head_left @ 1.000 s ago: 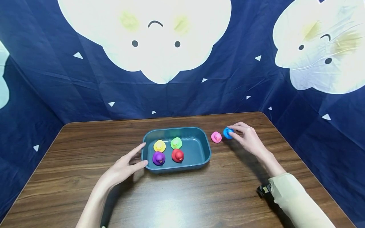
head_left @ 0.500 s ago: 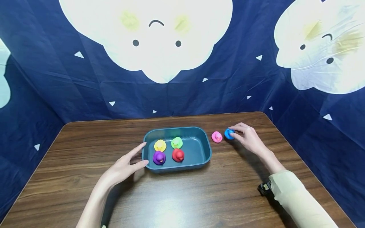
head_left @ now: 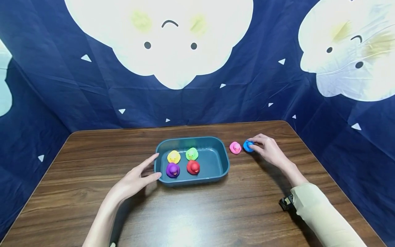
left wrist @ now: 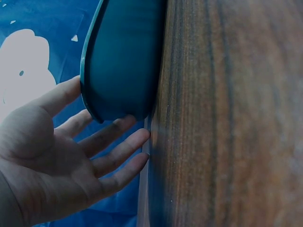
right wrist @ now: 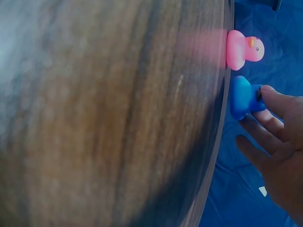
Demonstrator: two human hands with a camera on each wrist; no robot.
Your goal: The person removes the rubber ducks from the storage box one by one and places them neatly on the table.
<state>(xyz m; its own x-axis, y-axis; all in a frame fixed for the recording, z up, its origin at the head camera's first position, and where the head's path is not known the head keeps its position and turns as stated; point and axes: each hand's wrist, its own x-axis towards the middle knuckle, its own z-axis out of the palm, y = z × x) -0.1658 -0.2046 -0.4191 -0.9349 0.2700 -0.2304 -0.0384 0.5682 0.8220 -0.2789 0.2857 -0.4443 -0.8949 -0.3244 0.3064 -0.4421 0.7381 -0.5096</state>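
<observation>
My left hand (head_left: pixel 132 181) rests its fingertips and thumb against the left end of a teal plastic bin (head_left: pixel 226 161), its fingers fairly straight; the left wrist view also has them at the bin's end wall (left wrist: pixel 123 71). Inside the bin sit a yellow duck (head_left: pixel 174 157), a green duck (head_left: pixel 192 154), a purple duck (head_left: pixel 172 170) and a red duck (head_left: pixel 193 167). To the right of the bin my right hand (head_left: pixel 269 151) pinches a blue rubber duck (head_left: pixel 248 146) by its head between thumb and fingers. Beside it a pink rubber duck (head_left: pixel 235 148) sits on the table, apart from it.
The wood-grain table (head_left: pixel 197 212) ends not far behind the bin and ducks. Dark blue cloth (head_left: pixel 92 109) with white cloud shapes hangs along the back and sides. A black device (head_left: pixel 286 203) is at the right wrist, by the sleeve.
My right hand has brought the blue duck slightly nearer to me, about level with the pink one. The left hand stays at the bin, and the view has shifted a little.
</observation>
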